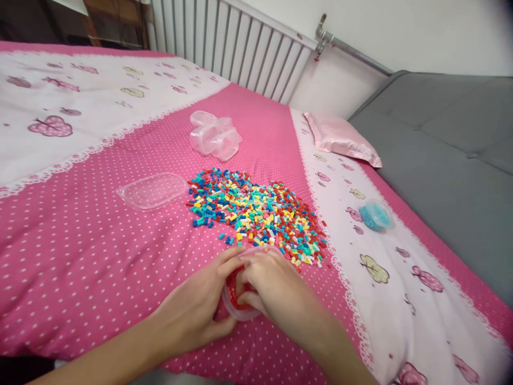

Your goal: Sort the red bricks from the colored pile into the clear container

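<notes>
My left hand (202,299) grips the left side of a clear plastic container (245,315), its thumb low at the near side and its fingers over the far rim. Inside the container lie small red toy bricks (232,286). My right hand (270,280) reaches into it with curled fingers; their tips are partly hidden, so what they pinch cannot be made out. Just beyond both hands spreads a pile of tiny building bricks (256,211) in red, blue, teal, yellow and white.
A clear lid (154,191) lies left of the pile. Several nested clear containers (216,138) stand behind it. To the right sits a container of light-blue bricks (375,215). Everything rests on a pink dotted bedspread (100,230), with a pink pillow (340,136) and grey headboard (444,139) beyond.
</notes>
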### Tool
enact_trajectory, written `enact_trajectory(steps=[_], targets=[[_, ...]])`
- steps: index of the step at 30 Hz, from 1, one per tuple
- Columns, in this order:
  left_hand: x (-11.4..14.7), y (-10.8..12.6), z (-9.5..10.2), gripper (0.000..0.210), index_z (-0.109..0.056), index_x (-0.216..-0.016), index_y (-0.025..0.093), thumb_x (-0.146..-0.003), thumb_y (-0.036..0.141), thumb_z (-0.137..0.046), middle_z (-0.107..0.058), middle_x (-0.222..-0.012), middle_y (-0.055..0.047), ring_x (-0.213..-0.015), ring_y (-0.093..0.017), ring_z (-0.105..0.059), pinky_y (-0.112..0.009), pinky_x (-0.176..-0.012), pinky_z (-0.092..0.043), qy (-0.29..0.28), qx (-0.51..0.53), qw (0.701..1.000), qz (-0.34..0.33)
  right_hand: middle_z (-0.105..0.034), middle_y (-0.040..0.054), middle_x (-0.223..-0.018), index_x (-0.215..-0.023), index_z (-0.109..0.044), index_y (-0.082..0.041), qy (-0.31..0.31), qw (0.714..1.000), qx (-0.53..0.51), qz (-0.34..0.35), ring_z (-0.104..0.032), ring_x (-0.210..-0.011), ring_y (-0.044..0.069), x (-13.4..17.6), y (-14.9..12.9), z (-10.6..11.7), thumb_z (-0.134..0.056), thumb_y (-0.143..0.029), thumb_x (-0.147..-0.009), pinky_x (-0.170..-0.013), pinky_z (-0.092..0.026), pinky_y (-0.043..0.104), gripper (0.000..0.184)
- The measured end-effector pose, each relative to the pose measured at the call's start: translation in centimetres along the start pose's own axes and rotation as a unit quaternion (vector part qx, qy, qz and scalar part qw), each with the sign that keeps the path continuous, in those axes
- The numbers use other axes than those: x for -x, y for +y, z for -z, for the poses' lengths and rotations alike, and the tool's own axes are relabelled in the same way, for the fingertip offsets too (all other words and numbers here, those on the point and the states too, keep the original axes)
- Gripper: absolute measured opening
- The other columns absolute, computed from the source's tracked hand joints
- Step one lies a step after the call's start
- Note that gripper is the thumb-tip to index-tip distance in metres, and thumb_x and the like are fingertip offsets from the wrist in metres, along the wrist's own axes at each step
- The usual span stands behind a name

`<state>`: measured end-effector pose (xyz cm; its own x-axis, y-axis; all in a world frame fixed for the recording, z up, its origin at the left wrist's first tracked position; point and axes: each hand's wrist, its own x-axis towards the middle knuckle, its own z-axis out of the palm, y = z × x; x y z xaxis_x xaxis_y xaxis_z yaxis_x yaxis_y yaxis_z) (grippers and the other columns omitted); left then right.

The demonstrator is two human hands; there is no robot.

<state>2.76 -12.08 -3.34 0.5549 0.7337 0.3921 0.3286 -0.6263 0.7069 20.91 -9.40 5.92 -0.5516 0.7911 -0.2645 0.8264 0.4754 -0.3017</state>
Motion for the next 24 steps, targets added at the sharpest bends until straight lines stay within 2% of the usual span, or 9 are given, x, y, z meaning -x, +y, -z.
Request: enact_trajectory(steps=[2, 6, 8, 14, 17, 20, 24], targets=[[0.1, 0.0, 0.0, 0.09, -0.017, -0.156, 0.031, -0.08, 0.01, -0.06, -0.036, -0.162, -0.011, -0.151, -0.029, -0.036, -0.05, -0.122, -0.04, -0.004, -0.001, 1.0, 0.003, -0.077, 0.0004, -0.092, -0.074, -0.077, -0.023, 0.021, 0.999, -0.036, -0.005, -0.067, -0.095, 0.021, 0.4, 0.2, 0.3, -0.082, -0.011, -0.078, -0.088, -0.044, 0.031, 0.014], [0.0, 0.1, 0.0, 0.093, -0.015, -0.157, 0.03, -0.078, 0.009, -0.06, -0.037, -0.162, -0.01, -0.152, -0.029, -0.034, -0.05, -0.124, -0.038, -0.008, -0.001, 1.0, 0.007, -0.075, 0.0011, -0.086, -0.075, -0.077, -0.023, 0.064, 0.988, -0.059, -0.129, -0.067, -0.082, 0.02, 0.6, -0.3, 0.2, -0.08, -0.014, -0.078, -0.074, -0.045, 0.029, 0.01], [0.0, 0.1, 0.0, 0.092, -0.015, -0.157, 0.03, -0.079, 0.009, -0.06, -0.036, -0.162, -0.01, -0.152, -0.029, -0.035, -0.05, -0.123, -0.038, -0.004, 0.003, 1.0, 0.002, -0.075, 0.0017, -0.082, -0.072, -0.076, -0.023, 0.072, 0.982, -0.046, -0.168, -0.067, -0.081, 0.021, 0.4, -1.0, -0.1, -0.077, -0.015, -0.079, -0.073, -0.045, 0.031, 0.011], [-0.2, 0.1, -0.1, 0.09, -0.02, -0.154, 0.03, -0.078, 0.01, -0.062, -0.038, -0.16, -0.011, -0.15, -0.028, -0.037, -0.049, -0.123, -0.039, 0.005, 0.012, 1.0, 0.003, -0.077, 0.0032, -0.079, -0.073, -0.078, -0.025, 0.049, 0.977, 0.001, -0.209, -0.07, -0.08, 0.023, -0.2, -2.7, -0.9, -0.072, -0.018, -0.084, -0.083, -0.047, 0.035, 0.015], [-0.2, 0.0, -0.2, 0.092, -0.019, -0.155, 0.031, -0.077, 0.009, -0.062, -0.038, -0.161, -0.011, -0.15, -0.03, -0.038, -0.05, -0.122, -0.039, 0.006, 0.019, 1.0, 0.003, -0.079, 0.0061, -0.087, -0.08, -0.08, -0.023, 0.041, 0.974, 0.024, -0.222, -0.071, -0.086, 0.025, -0.4, -3.1, -0.6, -0.07, -0.019, -0.086, -0.091, -0.047, 0.038, 0.012], [-0.1, -0.2, -0.3, 0.093, -0.018, -0.156, 0.031, -0.077, 0.009, -0.062, -0.038, -0.162, -0.011, -0.149, -0.03, -0.039, -0.05, -0.122, -0.041, 0.011, 0.014, 1.0, 0.004, -0.079, 0.0093, -0.091, -0.087, -0.081, -0.021, 0.007, 0.973, 0.037, -0.226, -0.072, -0.091, 0.028, -0.8, -3.4, -0.2, -0.068, -0.021, -0.088, -0.093, -0.047, 0.041, 0.013], [0.0, -0.4, -0.5, 0.093, -0.02, -0.156, 0.03, -0.076, 0.009, -0.064, -0.038, -0.161, -0.011, -0.149, -0.03, -0.039, -0.05, -0.122, -0.04, 0.015, 0.012, 1.0, 0.006, -0.079, 0.0097, -0.091, -0.086, -0.08, -0.02, -0.013, 0.973, 0.049, -0.227, -0.072, -0.092, 0.029, -1.2, -3.7, 0.0, -0.064, -0.02, -0.091, -0.096, -0.045, 0.043, 0.017]])
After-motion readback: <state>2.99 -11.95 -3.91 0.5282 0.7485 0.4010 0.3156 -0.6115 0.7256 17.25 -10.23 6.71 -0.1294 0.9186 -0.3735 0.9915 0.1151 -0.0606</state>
